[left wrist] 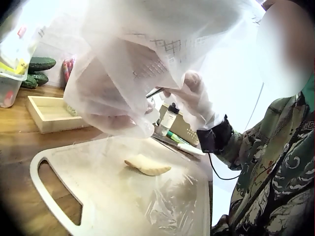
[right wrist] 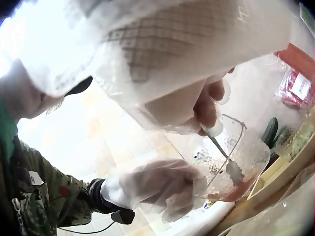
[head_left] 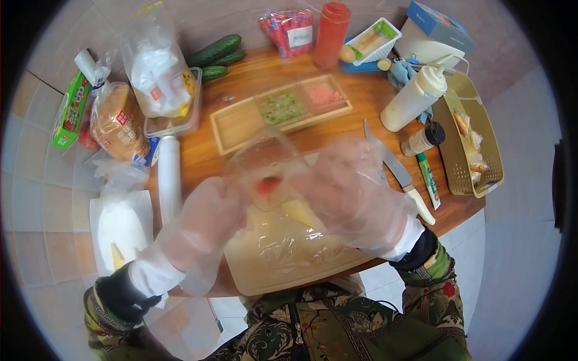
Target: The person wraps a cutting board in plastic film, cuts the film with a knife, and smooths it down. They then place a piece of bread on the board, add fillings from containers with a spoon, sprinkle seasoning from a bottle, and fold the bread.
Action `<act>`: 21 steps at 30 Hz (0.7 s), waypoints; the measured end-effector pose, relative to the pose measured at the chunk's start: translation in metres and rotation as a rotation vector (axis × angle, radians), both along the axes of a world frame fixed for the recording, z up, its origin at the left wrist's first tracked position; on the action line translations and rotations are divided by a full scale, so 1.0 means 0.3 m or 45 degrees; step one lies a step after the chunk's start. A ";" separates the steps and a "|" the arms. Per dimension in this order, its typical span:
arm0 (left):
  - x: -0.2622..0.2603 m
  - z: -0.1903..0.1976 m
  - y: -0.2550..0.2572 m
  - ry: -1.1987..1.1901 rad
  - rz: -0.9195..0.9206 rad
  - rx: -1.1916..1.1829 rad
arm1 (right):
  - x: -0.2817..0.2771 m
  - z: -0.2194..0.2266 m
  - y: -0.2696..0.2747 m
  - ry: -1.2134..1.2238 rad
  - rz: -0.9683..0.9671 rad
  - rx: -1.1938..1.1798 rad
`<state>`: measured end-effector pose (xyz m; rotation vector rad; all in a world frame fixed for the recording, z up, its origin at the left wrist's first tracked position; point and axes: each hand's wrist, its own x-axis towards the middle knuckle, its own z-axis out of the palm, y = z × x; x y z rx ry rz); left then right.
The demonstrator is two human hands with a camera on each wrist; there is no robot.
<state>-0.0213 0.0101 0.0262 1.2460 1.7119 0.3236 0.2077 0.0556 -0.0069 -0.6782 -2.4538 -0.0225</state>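
A clear container (right wrist: 255, 152) holding something red is gripped by the left hand's (head_left: 211, 207) fingers above the cutting board (head_left: 265, 265), near the bench's (head_left: 253, 72) front edge; the right hand's (head_left: 349, 180) fingers pinch a metal utensil (right wrist: 234, 170).

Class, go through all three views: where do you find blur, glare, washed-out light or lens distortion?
Head view: dark, curved borders suggest a wide lens; the left hand and right hand look smeared, probably by motion. Left wrist view: white glints streak the film, and the background right of centre is washed out. Right wrist view: the upper left is blown out to white.
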 end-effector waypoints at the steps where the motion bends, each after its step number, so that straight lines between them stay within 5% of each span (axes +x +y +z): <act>1: 0.003 0.001 -0.001 0.011 0.051 0.010 | -0.006 -0.017 -0.006 0.045 -0.009 -0.036; 8: 0.000 -0.008 0.012 0.004 0.074 -0.035 | -0.016 -0.041 0.003 0.250 0.035 -0.288; 11: -0.042 -0.058 0.003 0.114 -0.074 0.066 | -0.034 -0.086 0.024 0.429 0.021 -0.167; 13: -0.103 -0.127 -0.011 0.513 -0.817 0.891 | -0.032 -0.085 0.021 0.423 0.036 -0.189; 21: -0.110 -0.134 0.006 0.559 -0.854 0.772 | -0.026 -0.036 0.003 0.291 0.042 -0.244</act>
